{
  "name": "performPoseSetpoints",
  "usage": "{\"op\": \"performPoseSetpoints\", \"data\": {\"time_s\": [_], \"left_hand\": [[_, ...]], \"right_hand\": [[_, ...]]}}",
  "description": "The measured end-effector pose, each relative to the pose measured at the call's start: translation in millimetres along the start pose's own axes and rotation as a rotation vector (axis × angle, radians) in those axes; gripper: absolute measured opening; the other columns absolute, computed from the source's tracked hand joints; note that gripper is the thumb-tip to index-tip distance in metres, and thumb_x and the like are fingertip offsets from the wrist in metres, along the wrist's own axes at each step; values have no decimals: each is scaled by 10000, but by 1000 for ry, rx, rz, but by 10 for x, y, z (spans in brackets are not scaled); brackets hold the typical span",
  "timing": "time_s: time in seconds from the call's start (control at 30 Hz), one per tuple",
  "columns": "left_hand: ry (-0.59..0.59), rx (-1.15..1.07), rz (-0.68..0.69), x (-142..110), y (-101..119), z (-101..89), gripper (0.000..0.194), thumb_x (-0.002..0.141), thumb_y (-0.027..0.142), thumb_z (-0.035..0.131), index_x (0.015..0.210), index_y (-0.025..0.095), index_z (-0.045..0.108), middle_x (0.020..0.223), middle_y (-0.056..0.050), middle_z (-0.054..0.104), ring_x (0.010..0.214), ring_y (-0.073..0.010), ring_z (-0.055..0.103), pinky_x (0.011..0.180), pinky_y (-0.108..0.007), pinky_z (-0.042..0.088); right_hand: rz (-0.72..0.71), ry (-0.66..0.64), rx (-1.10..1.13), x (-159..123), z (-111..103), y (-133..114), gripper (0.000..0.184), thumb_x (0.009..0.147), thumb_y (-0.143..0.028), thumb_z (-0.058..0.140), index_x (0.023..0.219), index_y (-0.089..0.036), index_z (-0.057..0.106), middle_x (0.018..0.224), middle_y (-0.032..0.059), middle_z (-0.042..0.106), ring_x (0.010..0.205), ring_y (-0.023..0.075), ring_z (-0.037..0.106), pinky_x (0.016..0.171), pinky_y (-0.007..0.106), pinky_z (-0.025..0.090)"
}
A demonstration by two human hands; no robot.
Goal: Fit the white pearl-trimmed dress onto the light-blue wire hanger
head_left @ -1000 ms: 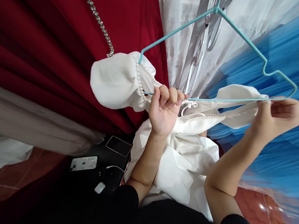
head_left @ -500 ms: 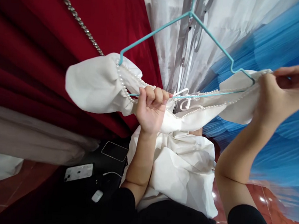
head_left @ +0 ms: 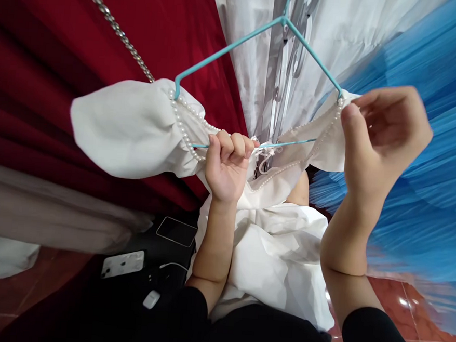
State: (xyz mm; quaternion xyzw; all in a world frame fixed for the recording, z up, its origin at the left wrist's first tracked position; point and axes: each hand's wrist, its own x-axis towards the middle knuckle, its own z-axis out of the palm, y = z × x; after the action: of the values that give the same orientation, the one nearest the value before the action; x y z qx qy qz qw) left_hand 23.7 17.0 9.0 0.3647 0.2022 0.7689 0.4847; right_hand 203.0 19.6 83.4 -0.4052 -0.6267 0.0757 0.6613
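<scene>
Left hand (head_left: pixel 228 166): closed round clothes hanger (head_left: pixel 228 49), likely steadying it
Right hand (head_left: pixel 382 135): pinching white dress (head_left: pixel 125 127) at its shoulder, probably aligning it
Skirt (head_left: pixel 261 256): below both grips

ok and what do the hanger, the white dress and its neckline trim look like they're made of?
Hanger: probably plastic-coated wire, going by its thin, bent rods and even turquoise surface. Dress: smooth, matte woven fabric with crisp folds; fibre unclear. Trim: pearly beads, round and softly shiny, likely plastic, though glass is possible.
</scene>
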Motion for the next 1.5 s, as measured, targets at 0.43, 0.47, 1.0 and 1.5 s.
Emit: {"op": "performPoseSetpoints", "data": {"time_s": [0.43, 0.47, 1.0, 1.5], "left_hand": [[-1, 22, 24, 38, -69, 6, 509, 1057, 495, 372, 660, 209, 233, 606, 22, 217, 612, -155, 396, 842, -332, 537], [1, 23, 8, 32, -72, 6, 512, 1054, 505, 381, 661, 209, 237, 608, 23, 228, 615, -154, 414, 852, -336, 540], [-107, 690, 28, -649, 590, -71, 239, 996, 293, 582, 973, 235, 813, 910, -39, 792, 797, -197, 740, 746, -335, 595], [49, 855, 737, 315, 539, -410, 265, 890, 75, 568, 1008, 251, 727, 1040, -4, 732, 1096, -263, 693, 1063, -526, 546]], "right_hand": [[850, -144, 1019, -767, 707, 140, 365, 906, -547, 561, 1120, -270, 664, 1222, 38, 691, 1126, 165, 679, 1019, 378, 560], [859, -91, 1125, -786, 736, 135, 321, 905, -518, 557, 1091, -277, 655, 1199, 28, 693, 1186, 166, 662, 1075, 399, 537], [880, 126, 1874, -743, 733, 228, 321, 929, -460, 611, 761, -255, 430, 675, -52, 427, 655, 123, 435, 757, 298, 554], [734, 100, 1327, -721, 734, 297, 394, 908, -575, 535, 746, -264, 356, 687, -28, 310, 647, 156, 398, 820, 396, 549]]}}
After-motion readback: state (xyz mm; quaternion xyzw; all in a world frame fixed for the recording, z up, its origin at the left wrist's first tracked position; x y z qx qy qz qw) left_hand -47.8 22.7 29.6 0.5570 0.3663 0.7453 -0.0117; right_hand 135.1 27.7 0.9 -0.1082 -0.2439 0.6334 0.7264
